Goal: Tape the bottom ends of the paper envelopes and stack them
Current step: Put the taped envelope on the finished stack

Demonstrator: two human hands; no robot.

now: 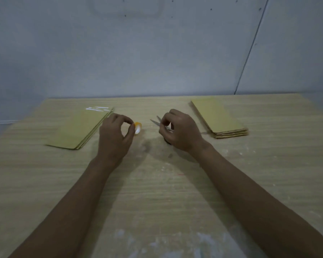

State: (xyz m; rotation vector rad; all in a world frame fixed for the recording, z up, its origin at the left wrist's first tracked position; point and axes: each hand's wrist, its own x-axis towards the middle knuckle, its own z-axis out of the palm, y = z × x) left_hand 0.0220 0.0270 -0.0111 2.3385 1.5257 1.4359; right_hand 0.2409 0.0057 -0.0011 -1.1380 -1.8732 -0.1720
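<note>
- The left hand point(116, 135) curls its thumb and fingers into a ring by a small round roll of tape with a yellow core point(137, 128). The fingertips reach the roll, but I cannot tell if they really pinch it.
- The right hand point(177, 130) has its fingers curled around a pair of metal scissors point(156, 122). The shiny blades stick out to the left, toward the tape.
- A flat pile of tan paper envelopes on the left point(78, 127) lies just beside the left hand. Shiny strips at its far end look like tape, so I think this is the done pile.
- A thicker pile of tan paper envelopes on the right point(219, 118) lies near the right hand, not touching it. I see no tape there.
- Each envelope looks thin, light and bendy. It may crease if pulled hard. I would lift one by a corner or a short end, then lay it flat.
- The tape is sticky and can fold onto itself, so a short strip should be kept tight.
- The pale wooden table point(157, 192) has lots of open room in front, between the arms. That is a good spot to work.
- Both piles sit near the far edge by the grey wall point(157, 53), so pushing them back could tip them off.
</note>
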